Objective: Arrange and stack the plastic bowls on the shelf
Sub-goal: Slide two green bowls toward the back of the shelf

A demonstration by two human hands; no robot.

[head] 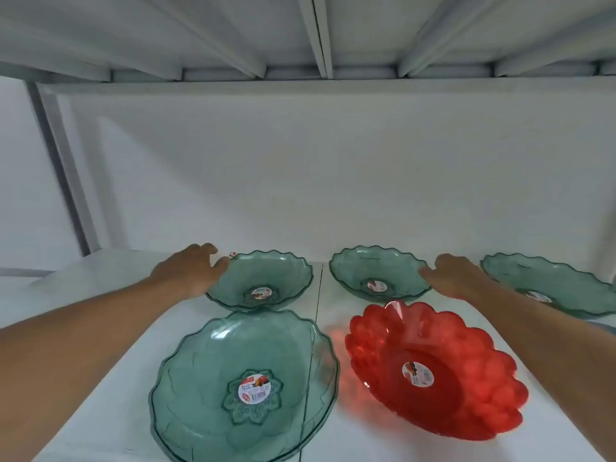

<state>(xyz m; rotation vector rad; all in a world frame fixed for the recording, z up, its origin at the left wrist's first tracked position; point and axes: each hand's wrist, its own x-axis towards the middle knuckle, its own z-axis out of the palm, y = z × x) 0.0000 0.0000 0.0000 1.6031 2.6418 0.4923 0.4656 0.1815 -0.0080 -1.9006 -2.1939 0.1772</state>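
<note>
Several see-through plastic bowls with scalloped rims lie on the white shelf point(110, 328). A big green bowl point(213, 355) is front left, a red bowl point(466, 378) front right. Behind them sit a back left green bowl point(283, 275), a back middle green bowl point(366, 265) and a back right green bowl point(566, 288). My left hand point(191, 273) rests against the left rim of the back left bowl, fingers spread. My right hand point(455, 275) touches the right rim of the back middle bowl, fingers apart. Neither bowl is lifted.
A white back wall point(333, 178) closes the shelf behind the bowls. The ribbed underside of the upper shelf point(320, 38) hangs overhead. A grey upright post point(63, 168) stands at the left. Bare shelf surface lies to the left of the bowls.
</note>
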